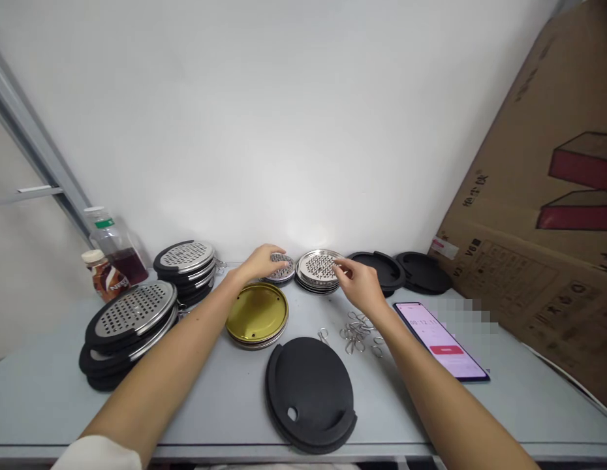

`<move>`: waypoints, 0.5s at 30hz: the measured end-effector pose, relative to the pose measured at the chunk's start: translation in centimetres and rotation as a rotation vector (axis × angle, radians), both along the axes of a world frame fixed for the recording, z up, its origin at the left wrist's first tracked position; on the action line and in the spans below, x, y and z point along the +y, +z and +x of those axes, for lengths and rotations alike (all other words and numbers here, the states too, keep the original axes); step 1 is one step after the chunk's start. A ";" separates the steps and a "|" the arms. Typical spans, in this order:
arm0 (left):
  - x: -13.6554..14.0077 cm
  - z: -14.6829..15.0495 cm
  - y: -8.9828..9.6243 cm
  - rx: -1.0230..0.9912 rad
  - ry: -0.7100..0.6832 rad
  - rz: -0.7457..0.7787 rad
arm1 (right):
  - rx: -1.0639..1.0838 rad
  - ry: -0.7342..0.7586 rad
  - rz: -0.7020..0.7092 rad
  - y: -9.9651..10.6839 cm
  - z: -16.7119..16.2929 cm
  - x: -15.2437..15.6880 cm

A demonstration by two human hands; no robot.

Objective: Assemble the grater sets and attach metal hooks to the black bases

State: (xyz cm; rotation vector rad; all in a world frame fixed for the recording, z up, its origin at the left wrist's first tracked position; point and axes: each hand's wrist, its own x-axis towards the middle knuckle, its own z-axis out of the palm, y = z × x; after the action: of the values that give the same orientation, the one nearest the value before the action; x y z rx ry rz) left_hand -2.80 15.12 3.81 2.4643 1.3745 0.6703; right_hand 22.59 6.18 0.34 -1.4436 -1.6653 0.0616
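My left hand (264,262) reaches to the back of the table. Its thumb and fingers are apart, beside a small stack of metal grater discs (282,267) that it partly hides. At a second stack, my right hand (358,282) pinches the edge of the top round grater disc (319,266). Nearer to me lies a stack of gold-coloured round metal plates (257,312), below my left wrist. A black round holder (311,388) with a small hole and a raised rim sits at the front centre. Loose wire clips (353,331) are scattered left of my right forearm.
Stacked graters in black holders (134,313) stand at left, with another stack (186,258) behind. Two bottles (120,251) are by the wall. Black holders (379,269) lie at back right. A phone (440,339) and a large cardboard box (543,215) are at right.
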 end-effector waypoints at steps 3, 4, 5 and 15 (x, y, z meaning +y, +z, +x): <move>-3.1 -2.1 2.2 -0.097 0.051 0.121 | 0.000 -0.026 0.009 0.2 0.5 0.0; -4.6 -2.7 2.9 -0.124 0.065 0.154 | 0.000 -0.029 0.007 0.3 0.7 0.0; -6.3 -3.1 3.5 -0.145 0.073 0.178 | 0.003 -0.030 0.002 0.3 0.8 0.0; -23.3 2.5 -5.5 0.354 -0.575 -0.137 | -0.014 0.227 -0.165 0.3 -0.7 -0.9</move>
State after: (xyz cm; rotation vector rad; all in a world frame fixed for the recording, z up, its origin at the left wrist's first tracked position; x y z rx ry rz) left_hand -0.31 -8.18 -1.70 2.7483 0.6927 0.0118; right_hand 21.91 5.26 0.62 -1.3707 -1.8654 0.3234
